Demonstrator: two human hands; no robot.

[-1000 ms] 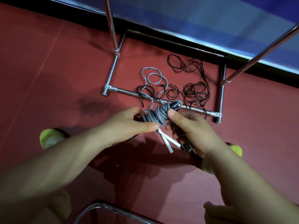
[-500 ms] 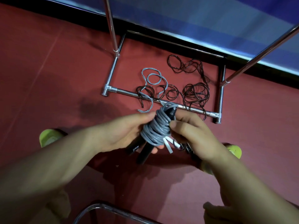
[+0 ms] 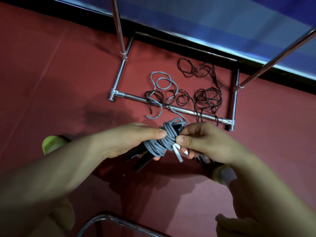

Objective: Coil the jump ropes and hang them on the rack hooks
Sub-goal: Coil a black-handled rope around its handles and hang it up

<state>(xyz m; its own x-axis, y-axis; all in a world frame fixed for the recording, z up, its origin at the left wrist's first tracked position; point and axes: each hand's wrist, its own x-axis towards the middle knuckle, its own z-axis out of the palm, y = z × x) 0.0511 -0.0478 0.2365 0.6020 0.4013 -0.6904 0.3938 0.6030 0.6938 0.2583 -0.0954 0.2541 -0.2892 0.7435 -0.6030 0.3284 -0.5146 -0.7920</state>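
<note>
Dim, reddish cast (edges bowed), dark shadow under hands

Single head-worn wide-angle view, looking forward and steeply down from above. Both forearms enter from the lower corners, close to the lens, meeting near frame centre. Beyond them lies the dark red floor; the chrome tubular rack base sits farther off, and the blue wall panel crosses the top edge.

Coiled rope between left hand and right hand, before rack base bar under loose ropes.
</note>
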